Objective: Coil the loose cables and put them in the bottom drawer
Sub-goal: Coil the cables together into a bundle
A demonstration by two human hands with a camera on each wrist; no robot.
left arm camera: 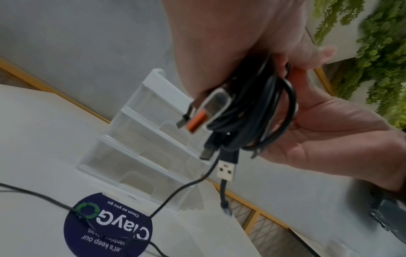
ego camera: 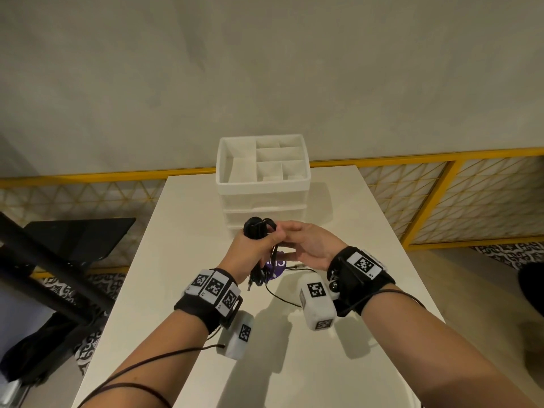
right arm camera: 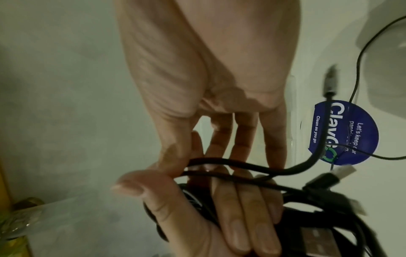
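Above the white table's [ego camera: 176,260] middle, in front of the closed drawer organiser [ego camera: 263,187], the left hand [ego camera: 250,254] clenches the coiled black USB cables [ego camera: 259,228] while the right hand [ego camera: 309,245], fingers nearly straight, seemingly steadies loose strands for tucking in.

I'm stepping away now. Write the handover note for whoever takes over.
Left hand: grips the coiled black cable bundle, plugs dangling below.
Right hand: fingers straight, touching the bundle's loose strands beside the left hand.
One thin black cable trails loose on the white table, across the round blue sticker.
Drawer unit stands behind the hands; both drawers look closed.
Done: most cable coiled.
Left: gather the trailing cable, open the bottom drawer, put the coils in.
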